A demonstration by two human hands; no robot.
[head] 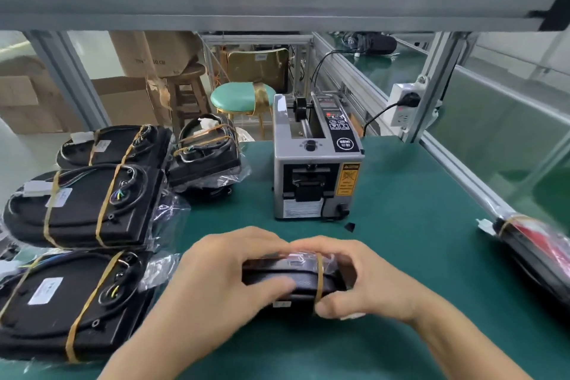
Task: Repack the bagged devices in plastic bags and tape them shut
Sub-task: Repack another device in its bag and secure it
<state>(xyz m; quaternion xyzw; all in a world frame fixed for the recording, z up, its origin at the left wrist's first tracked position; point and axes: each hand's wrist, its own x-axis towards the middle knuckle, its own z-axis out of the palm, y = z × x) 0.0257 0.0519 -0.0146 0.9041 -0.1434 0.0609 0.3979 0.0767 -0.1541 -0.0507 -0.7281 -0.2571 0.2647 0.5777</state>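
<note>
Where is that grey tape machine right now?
In the head view, the tape machine stands on the green mat, centre, behind both hands, right of the stacked bagged devices.

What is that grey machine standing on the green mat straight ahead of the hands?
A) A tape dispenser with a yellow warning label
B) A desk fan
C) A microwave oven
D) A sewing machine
A: the grey tape dispenser has a roll spindle on top, a front outlet and a yellow warning label.
</note>
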